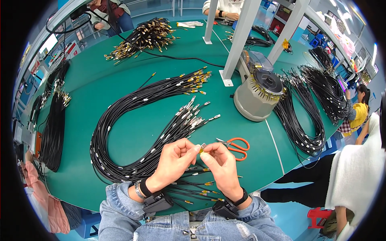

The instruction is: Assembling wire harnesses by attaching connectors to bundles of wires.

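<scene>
Over the near part of the green table (225, 128), my left hand (173, 161) and my right hand (222, 165) meet fingertip to fingertip. Both pinch a small yellow and silver connector piece (202, 149), mostly hidden by the fingers. Just beyond my right hand lie snips with orange handles (240, 149), their blades pointing left. A large bundle of black cables (105, 130) curves in a U around the left side, with yellow-tipped ends at the far side and silver-tipped ends nearer. Several loose cables with yellow tips (209, 183) lie beneath my wrists.
A grey round bowl-shaped machine (254, 100) stands beside a white metal post (241, 44). More black cable bundles lie at right (301, 120) and left (54, 136). A heap of gold-tipped cables (146, 38) and white gloves (189, 24) are at the back. Other people sit or stand around the table.
</scene>
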The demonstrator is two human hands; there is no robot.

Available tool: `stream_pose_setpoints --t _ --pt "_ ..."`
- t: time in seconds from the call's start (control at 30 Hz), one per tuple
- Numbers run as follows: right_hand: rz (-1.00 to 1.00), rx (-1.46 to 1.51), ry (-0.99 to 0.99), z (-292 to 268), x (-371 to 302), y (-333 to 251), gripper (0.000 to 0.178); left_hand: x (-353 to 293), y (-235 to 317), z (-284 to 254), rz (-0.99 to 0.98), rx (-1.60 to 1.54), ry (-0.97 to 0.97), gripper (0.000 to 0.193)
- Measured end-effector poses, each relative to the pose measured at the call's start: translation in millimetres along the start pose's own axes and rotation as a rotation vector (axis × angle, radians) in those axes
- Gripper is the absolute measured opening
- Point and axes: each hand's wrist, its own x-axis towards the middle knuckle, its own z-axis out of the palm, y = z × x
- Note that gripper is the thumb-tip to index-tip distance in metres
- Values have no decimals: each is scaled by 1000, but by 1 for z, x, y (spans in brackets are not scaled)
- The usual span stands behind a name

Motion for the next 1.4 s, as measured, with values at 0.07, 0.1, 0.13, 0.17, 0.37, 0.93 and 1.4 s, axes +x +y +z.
stream_pose_setpoints --t 0.07,0.1,0.13,0.17,0.37,0.93,1.4 --pt "4 -10 -23 -3 3 4 12 0 2 -1 7 4 1 17" --pt "8 -22 -47 -6 5 6 12 0 6 -2 -28 -2 -22 16" --pt "12 -33 -69 -7 6 7 12 -1 10 -3 -63 -8 -46 16" --pt "12 -32 -70 -8 6 8 12 -1 12 -4 -99 -14 -69 15" --pt "-24 0 -80 -10 6 7 10 -6 9 -5 33 184 -66 5" --pt "3 37 -64 -4 2 -3 8 -5 -5 -11 1024 1116 179 38" --pt "-36 52 -48 -1 0 1 8 -9 1 -3 864 991 162 25"
